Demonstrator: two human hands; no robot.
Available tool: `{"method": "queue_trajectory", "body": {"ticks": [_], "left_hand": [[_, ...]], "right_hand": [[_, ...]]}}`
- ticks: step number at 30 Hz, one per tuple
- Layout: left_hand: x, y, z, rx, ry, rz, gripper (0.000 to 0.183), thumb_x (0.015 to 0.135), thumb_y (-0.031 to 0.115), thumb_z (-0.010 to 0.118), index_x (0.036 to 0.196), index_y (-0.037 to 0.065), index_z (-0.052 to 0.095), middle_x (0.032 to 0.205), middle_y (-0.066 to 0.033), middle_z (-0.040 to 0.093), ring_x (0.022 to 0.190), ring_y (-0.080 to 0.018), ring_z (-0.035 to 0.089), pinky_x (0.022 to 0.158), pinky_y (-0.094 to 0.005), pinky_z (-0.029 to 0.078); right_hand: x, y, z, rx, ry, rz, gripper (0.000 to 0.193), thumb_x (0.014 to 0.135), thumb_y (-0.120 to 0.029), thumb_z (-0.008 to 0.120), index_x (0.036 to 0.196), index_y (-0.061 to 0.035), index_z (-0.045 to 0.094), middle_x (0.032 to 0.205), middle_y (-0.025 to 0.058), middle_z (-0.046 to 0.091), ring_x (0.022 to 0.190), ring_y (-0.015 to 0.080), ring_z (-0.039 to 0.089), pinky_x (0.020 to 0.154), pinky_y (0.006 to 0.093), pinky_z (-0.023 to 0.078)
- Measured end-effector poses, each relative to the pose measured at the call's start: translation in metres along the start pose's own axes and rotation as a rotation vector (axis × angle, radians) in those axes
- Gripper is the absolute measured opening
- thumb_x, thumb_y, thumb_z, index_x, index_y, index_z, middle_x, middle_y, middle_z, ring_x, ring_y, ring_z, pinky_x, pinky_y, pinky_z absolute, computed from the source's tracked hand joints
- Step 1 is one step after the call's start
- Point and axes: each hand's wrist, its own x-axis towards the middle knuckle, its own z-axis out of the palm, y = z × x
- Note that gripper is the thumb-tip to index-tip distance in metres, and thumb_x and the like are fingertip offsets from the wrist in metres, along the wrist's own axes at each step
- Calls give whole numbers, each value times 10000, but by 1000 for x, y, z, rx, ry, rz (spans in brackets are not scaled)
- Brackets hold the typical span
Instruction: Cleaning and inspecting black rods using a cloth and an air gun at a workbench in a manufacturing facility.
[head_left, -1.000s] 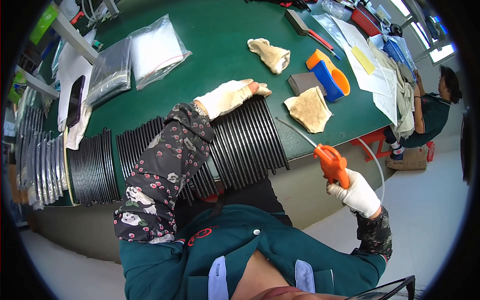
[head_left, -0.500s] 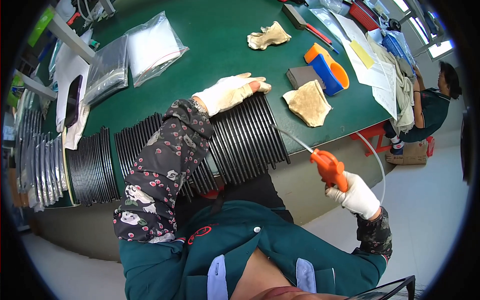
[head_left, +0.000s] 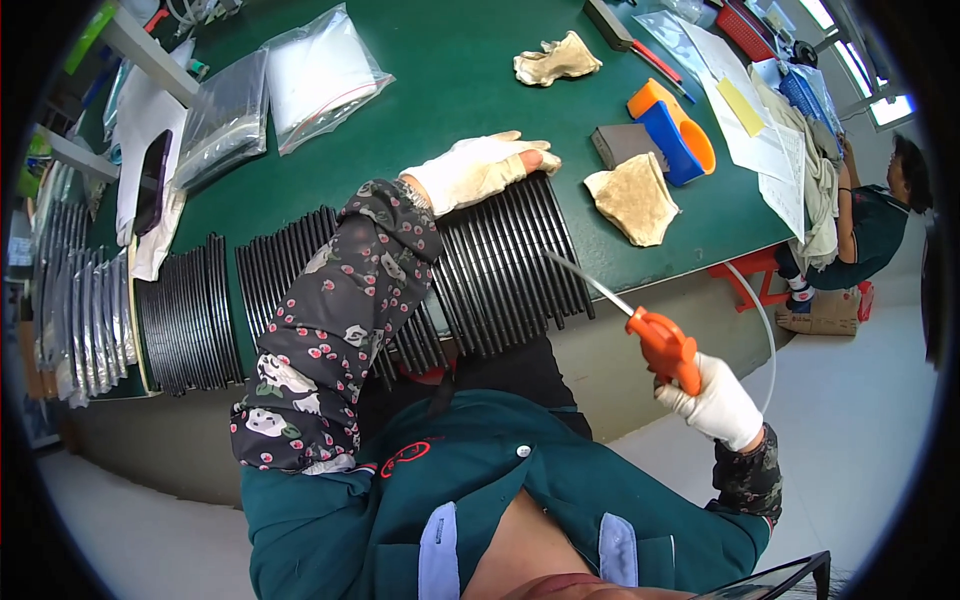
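Observation:
My right hand [head_left: 718, 405], in a white glove, grips an orange air blow gun [head_left: 668, 348]. Its thin metal nozzle points up and left, the tip close to the right side of a row of black rods [head_left: 515, 270]. Across the far ends of these rods lies my left hand [head_left: 480, 172], gloved with bare fingertips showing and its fingers stretched out. My left forearm, in a flowered sleeve, crosses over the row and hides part of it. A thin clear hose [head_left: 765, 320] hangs near my right hand.
More black rods [head_left: 185, 320] and bagged rods [head_left: 95, 320] lie at the left, near a phone [head_left: 152, 185]. Plastic bags [head_left: 325, 80], cloths [head_left: 632, 200], a blue-and-orange holder [head_left: 672, 140] and grey blocks [head_left: 622, 147] sit farther back. A co-worker [head_left: 870, 225] sits at the right.
The whole view has shifted slightly, so the table things appear a little higher and farther right. Both hands keep the same pose, and the blow gun stays beside the rods.

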Motion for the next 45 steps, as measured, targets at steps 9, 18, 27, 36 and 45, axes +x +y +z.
{"method": "queue_trajectory", "body": {"ticks": [9,18,27,36,45], "left_hand": [[-1,4,0,-1,24,-13,448,1060,351,276,1272,104,583,1319,-52,590,1347,-231,431,1173,-422,195],[-2,2,3,25,62,-18,391,1052,314,339,1268,100,584,1311,-52,594,1332,-230,449,1165,-426,217],[-3,1,5,17,73,-60,370,1051,290,352,1259,96,589,1302,-53,600,1322,-231,461,1164,-434,217],[0,3,2,-4,60,-16,399,1054,316,326,1253,101,597,1303,-51,600,1333,-230,449,1169,-443,207],[0,7,-2,-17,-2,-6,503,1057,387,227,1288,97,568,1323,-72,582,1349,-251,429,1171,-445,199]], "right_hand": [[1,0,1,-65,-108,-34,217,819,-111,708,991,-20,612,799,73,633,722,158,569,731,295,492],[2,-1,7,-96,-39,-34,236,812,-125,701,1011,-36,610,775,102,628,672,227,573,699,322,495],[3,2,11,-162,-66,-86,226,806,-137,691,990,-39,602,700,117,612,614,249,583,654,332,494],[8,0,11,-170,-60,-74,263,809,-139,696,1032,-36,604,714,116,616,620,238,584,659,327,495],[29,4,11,-82,51,-188,320,817,-161,721,1089,-39,606,804,117,647,720,237,613,733,322,501]]}}
